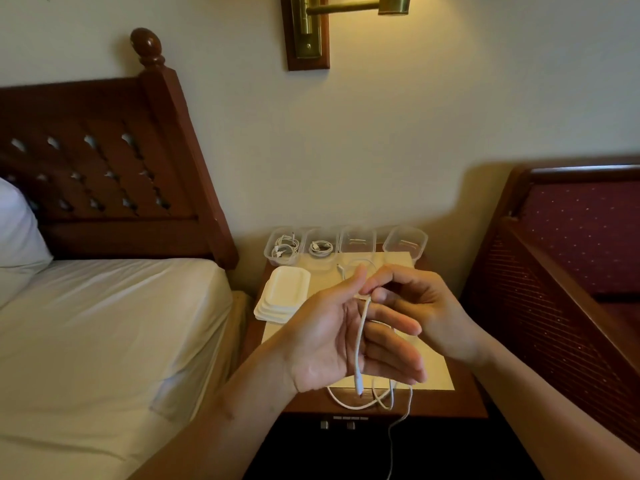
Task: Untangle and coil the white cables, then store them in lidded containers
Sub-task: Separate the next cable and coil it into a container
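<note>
Right hand (424,306) pinches white cable (360,341); left hand (329,344) lies flat, fingers straight. Cable's tail cut off below.

This is looking like a hotel-style bedroom: a carved wooden headboard (104,168) and pillow (17,230) are backing a white-sheeted bed (104,323), and a brass wall lamp (346,8) is glowing above the nightstand (464,403).

My left hand (332,341) hides part of the white cable (360,341) looped on the nightstand (464,403), and its thin tail runs off the bottom edge. I can't make out what the two right-hand containers (419,245) hold. The top edge cuts the wall lamp (346,8).
</note>
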